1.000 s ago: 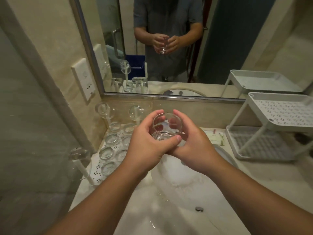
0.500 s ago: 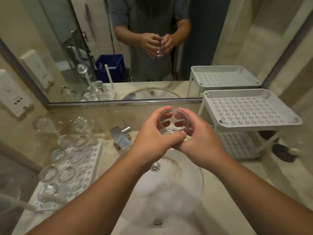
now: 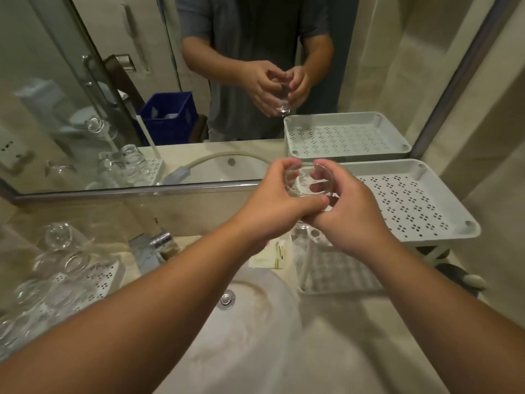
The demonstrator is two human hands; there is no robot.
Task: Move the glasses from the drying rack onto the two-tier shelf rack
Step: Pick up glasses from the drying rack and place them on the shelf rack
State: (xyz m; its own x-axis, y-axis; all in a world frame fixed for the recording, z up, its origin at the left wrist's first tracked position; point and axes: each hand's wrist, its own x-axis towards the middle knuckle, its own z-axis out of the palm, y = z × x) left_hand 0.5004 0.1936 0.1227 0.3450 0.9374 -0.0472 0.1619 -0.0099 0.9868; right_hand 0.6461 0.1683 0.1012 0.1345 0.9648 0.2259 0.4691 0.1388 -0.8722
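Now we cradle glass [image 3: 308, 180], both hands' fingers [image 3: 318, 173] curled round it, at shelf rack [image 3: 443, 231] top tier's left edge; lower gently, keep upright.

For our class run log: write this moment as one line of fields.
stage: carrying | left hand: grips glass | right hand: grips glass | glass: upright, beside top tier of shelf rack | top tier: bare | drying rack: holds glasses
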